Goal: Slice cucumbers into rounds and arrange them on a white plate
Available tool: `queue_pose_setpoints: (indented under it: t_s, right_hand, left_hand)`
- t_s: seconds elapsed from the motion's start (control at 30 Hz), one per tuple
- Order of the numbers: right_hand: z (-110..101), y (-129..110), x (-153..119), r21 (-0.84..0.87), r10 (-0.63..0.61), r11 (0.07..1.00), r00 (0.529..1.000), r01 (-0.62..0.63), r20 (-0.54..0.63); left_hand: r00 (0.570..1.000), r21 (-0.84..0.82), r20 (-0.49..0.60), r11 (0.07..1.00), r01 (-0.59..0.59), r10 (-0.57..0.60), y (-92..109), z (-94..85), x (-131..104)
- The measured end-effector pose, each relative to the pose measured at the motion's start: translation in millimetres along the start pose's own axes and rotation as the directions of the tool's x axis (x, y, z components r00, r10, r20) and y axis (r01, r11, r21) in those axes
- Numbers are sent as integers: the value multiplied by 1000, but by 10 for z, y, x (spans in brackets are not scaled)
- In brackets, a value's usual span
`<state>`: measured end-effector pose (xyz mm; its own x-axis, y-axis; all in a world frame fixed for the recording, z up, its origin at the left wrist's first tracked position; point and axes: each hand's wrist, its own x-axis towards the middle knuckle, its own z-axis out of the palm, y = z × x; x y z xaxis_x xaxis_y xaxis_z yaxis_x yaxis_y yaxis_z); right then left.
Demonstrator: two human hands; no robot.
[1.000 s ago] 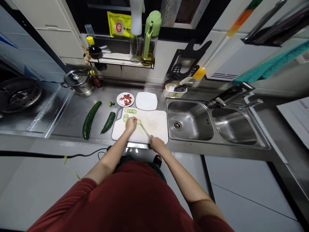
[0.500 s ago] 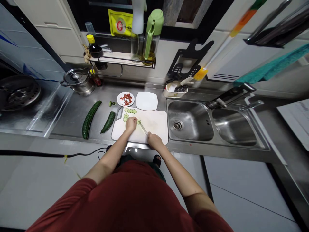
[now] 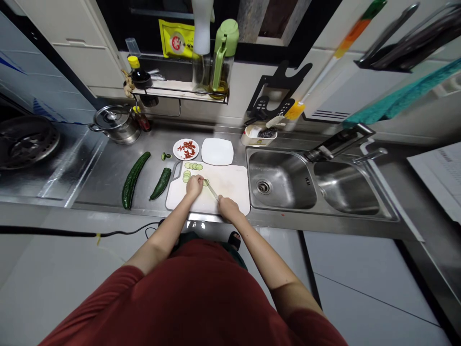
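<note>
On the white cutting board [image 3: 230, 192], my left hand [image 3: 195, 186] is closed, its fingertips pressed on a pale green cucumber slice [image 3: 206, 182]. My right hand [image 3: 228, 208] grips the handle of a knife [image 3: 212, 191], whose blade slants up-left and meets that slice. A row of cucumber slices [image 3: 194, 166] lies along the board's far edge, and a small overlapping stack of slices [image 3: 186, 176] sits just beyond my left hand. Left of the board are a shorter cucumber piece [image 3: 161, 183] with a cut end and a long whole cucumber [image 3: 135, 179].
Behind the board stand a plate of chopped red bits [image 3: 179, 153] and a white square plate [image 3: 217, 152]. Small cucumber ends [image 3: 165, 156] lie nearby. A double sink [image 3: 284, 178] is at the right, a lidded steel pot [image 3: 124, 130] at the back left. Bottles stand on a wall shelf [image 3: 176, 89].
The view has shifted slightly. Both hands, the knife and the cucumber slice keep nearly the same places on the board.
</note>
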<state>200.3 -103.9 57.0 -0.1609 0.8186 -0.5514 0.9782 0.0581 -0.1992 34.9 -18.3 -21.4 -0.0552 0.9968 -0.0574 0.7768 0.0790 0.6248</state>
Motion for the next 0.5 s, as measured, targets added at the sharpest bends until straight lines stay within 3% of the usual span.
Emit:
queue_pose_setpoints:
  t_s: [0.5]
  right_hand:
    - [180,191,-287,5,31,999,999,-31,11]
  left_hand:
    - [1000,1,4,1000,14,-14,-13,16,9]
